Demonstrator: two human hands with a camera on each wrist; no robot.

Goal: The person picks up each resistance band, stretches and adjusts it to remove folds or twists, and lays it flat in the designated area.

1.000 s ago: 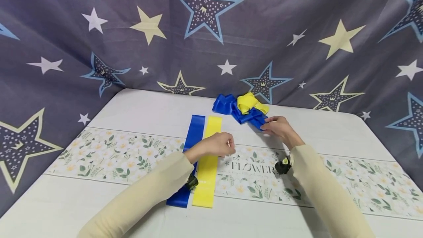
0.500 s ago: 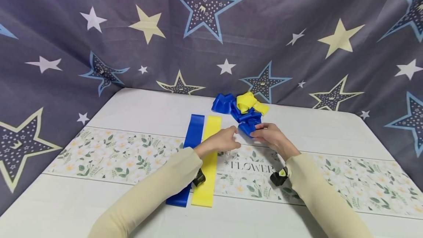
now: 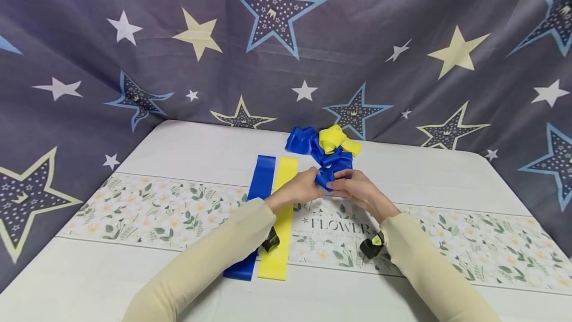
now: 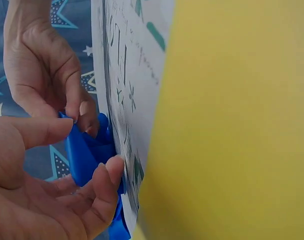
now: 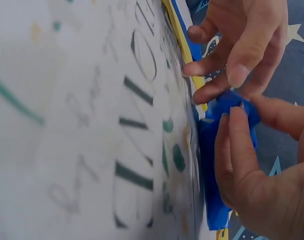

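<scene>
A loosely bunched, glossy blue ribbon [image 3: 340, 160] lies at the back of the table in the head view, its near end drawn forward between my hands. My right hand [image 3: 357, 188] pinches that end between thumb and fingers, as the right wrist view also shows. From the other side my left hand [image 3: 304, 186] holds the same blue end, its thumb [image 4: 51, 131] on one edge and its fingers curled about the other. Folded yellow ribbon [image 3: 332, 138] rests on the blue bunch. The exact finger contacts are partly hidden.
A flat blue strip [image 3: 263, 175] and a flat yellow strip [image 3: 274, 257] lie side by side under my left forearm. A floral runner [image 3: 152, 207] with printed lettering crosses the white table [image 3: 80, 277]. Behind it hangs a star-patterned cloth [image 3: 357, 29].
My right hand has brought the blue ribbon end left and nearer. My left hand has moved right, its fingers opening and then meeting that end. The flat strips stay put.
</scene>
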